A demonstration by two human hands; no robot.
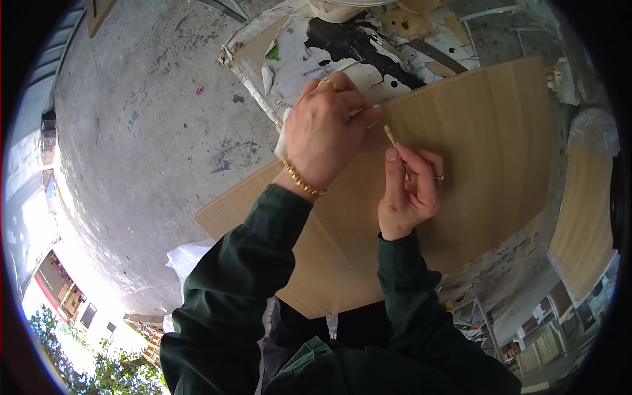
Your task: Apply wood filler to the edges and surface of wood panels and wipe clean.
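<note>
A light wood-grain panel (487, 131) lies flat in front of me. My right hand (409, 191) grips a thin stick-like tool (391, 137) and holds its pale tip just above the panel's far edge. My left hand (326, 131) rests at that same edge with fingers curled, pinching something small and white; a white cloth or paper (282, 146) shows under the palm. A gold bracelet sits on the left wrist, a ring on the right hand. Both sleeves are dark green.
Paint-splattered paper and cardboard (342, 46) cover the surface beyond the panel, with a pale bowl (336, 8) at the top edge. Grey concrete floor (145, 145) spreads to the left. Another wood-tone board (586, 217) stands at the right.
</note>
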